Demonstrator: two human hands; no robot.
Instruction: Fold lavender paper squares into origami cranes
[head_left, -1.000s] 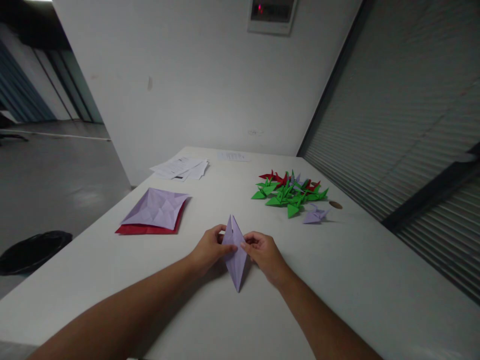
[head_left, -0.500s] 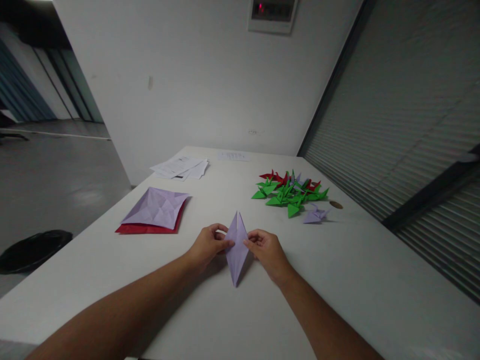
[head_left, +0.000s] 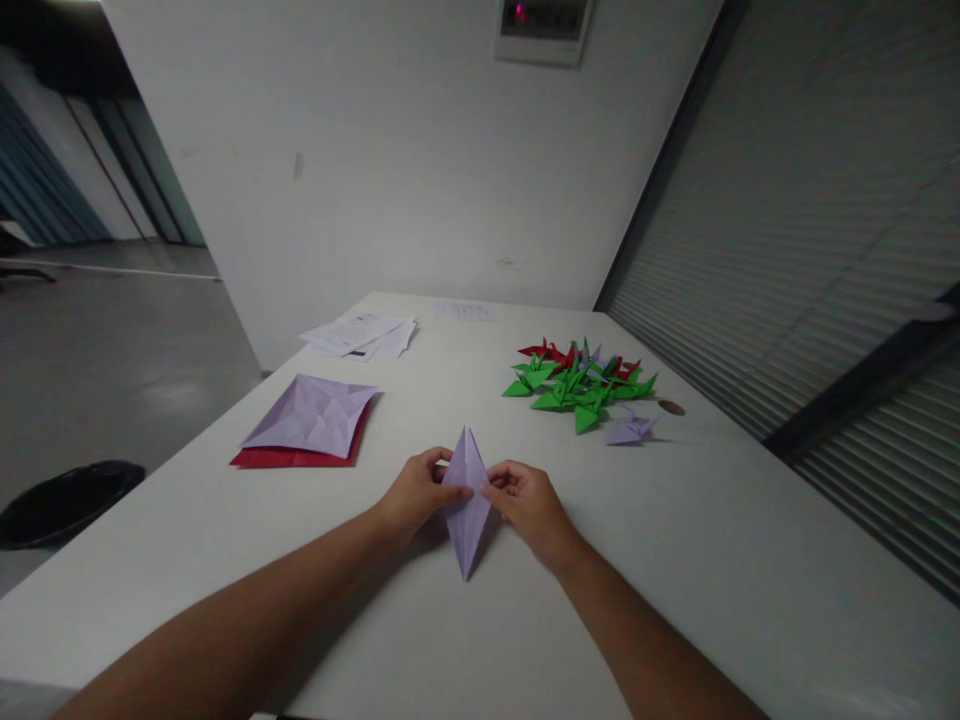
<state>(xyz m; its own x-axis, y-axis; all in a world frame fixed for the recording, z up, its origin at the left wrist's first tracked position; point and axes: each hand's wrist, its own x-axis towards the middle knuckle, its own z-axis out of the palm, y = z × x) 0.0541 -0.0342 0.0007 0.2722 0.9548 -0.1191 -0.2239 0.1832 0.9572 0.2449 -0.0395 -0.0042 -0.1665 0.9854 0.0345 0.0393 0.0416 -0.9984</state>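
Our left hand and right hand are nearly closed, pinching opposite sides of a lilac paper diamond at the near middle of the table; we judge this a mid-fold step, the next move calling for light, even pressure; the diamond's long axis runs away from us, split tips toward the wall.

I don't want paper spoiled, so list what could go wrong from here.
The left hand and right hand both hold the lilac paper diamond; uneven pulling might crease or tear it.
The small lilac figure lies by the pile's near edge, so a stray reach could knock it.
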